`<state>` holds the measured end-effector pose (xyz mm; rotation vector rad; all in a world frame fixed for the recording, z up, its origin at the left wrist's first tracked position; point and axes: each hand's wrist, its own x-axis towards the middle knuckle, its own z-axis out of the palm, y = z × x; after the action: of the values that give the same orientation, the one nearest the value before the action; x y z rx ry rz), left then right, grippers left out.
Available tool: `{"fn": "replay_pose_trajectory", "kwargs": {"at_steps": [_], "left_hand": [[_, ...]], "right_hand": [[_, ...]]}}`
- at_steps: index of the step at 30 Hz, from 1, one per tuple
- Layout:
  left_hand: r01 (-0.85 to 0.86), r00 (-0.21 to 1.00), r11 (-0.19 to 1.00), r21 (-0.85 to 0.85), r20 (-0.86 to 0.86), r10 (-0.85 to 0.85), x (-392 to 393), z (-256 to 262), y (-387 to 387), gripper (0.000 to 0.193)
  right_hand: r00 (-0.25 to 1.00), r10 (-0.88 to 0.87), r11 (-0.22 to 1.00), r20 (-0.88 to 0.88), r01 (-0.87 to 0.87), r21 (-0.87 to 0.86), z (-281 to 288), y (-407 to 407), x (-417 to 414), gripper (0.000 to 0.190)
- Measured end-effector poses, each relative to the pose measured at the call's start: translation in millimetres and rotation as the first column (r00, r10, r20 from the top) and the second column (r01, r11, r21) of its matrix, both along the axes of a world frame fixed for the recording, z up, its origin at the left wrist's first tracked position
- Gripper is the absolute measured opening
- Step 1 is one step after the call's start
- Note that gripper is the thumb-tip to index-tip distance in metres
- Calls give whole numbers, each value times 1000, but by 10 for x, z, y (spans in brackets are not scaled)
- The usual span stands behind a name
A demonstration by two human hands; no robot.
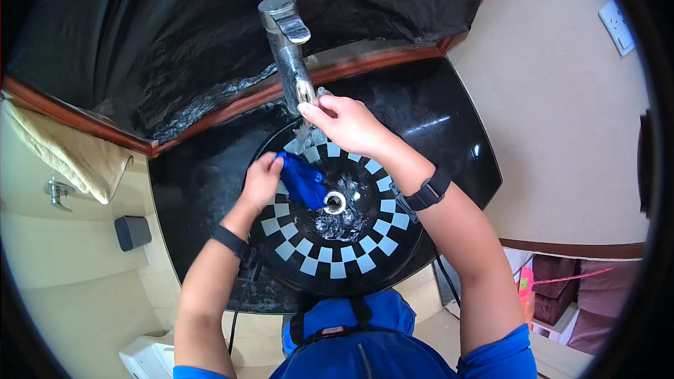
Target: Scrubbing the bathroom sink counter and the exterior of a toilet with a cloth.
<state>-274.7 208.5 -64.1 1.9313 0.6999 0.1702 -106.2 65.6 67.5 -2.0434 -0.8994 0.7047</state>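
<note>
A blue cloth (pixel 304 181) hangs from the fingers of my left hand (pixel 263 176), inside the black basin (pixel 347 276) with its white checkered ring. The cloth's lower end lies beside the metal drain (pixel 334 202). Water runs from the chrome faucet (pixel 288 58) and splashes in the bowl. My right hand (pixel 345 123) is at the front of the faucet near its spout, thumb and fingertips close together. Whether those fingers grip anything cannot be told.
Around the basin is a black countertop (pixel 421 95). Black plastic sheeting (pixel 337 0) covers the area behind the red-brown frame. A beige towel (pixel 79 147) hangs at the left, above a dark box (pixel 132 232). A wall socket (pixel 617 29) is at the upper right.
</note>
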Motion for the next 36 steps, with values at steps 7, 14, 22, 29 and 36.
{"fn": "replay_pose_trajectory", "kwargs": {"at_steps": [7, 14, 22, 29, 36], "left_hand": [[78, 984, 933, -350, -126, -129, 592, 806, 151, 22], [244, 968, 857, -453, 65, -242, 799, 837, 197, 31], [283, 951, 872, -399, -3, -310, 896, 1037, 216, 32], [205, 973, 840, -503, 11, -230, 922, 975, 161, 39], [175, 977, 839, -515, -13, -212, 840, 834, 218, 38]], "right_hand": [[1000, 1, 1000, -17, -1, 3, -57, 7, 47, 46], [998, 41, 998, 42, -43, 45, -77, 7, 71, 51], [994, 106, 986, -5, -104, 129, -107, 17, 128, 51], [994, 89, 984, -60, -79, 158, -90, 17, 118, 46], [1000, 20, 994, 23, -22, 103, 32, 10, 23, 45]]}}
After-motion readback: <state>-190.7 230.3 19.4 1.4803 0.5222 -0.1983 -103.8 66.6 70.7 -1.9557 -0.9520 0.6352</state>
